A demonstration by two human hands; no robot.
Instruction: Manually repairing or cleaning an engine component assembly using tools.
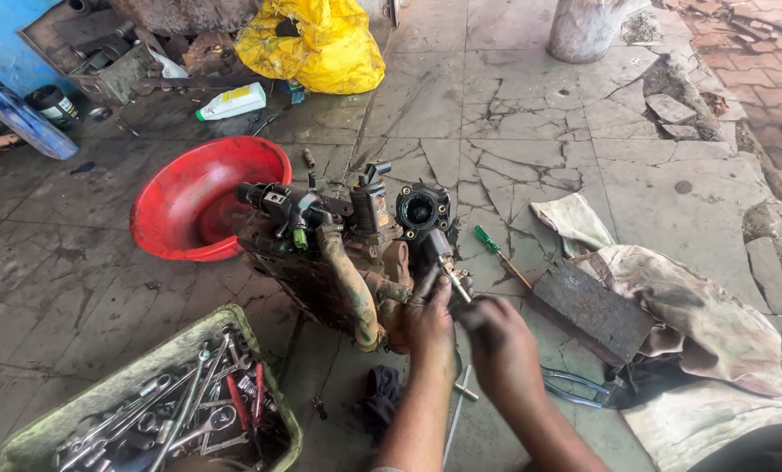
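the greasy engine assembly (339, 262) sits on the cracked concrete floor (531, 105), just in front of the person and beside the red basin (190, 197). at its near right corner a slim metal tool shaft (454, 281) pokes into a fitting below the round black housing (422, 210). the left hand (428, 325) is pressed against the assembly there, fingers curled close around the base of the shaft. the right hand (498, 343) is closed on the tool's near end, though it is blurred and i cannot tell exactly how it grips.

judging from this, the main risk is a slip: both hands look oily, and if the tool jumps off the fitting the tip could jab the steadying left hand, which lies right at the contact point. a skewed shaft could also round off the fastener. the assembly rests on uneven, broken floor with no visible block under it, so a hard push might rock it toward the basin.

further out, a green-handled screwdriver (494, 249) and a dark wooden block (594, 310) lie to the right on dirty rags (714, 323), near enough for an elbow to knock. a green tray of spanners (159, 406) sits at lower left, and any small loose part dropped here could vanish into the floor cracks
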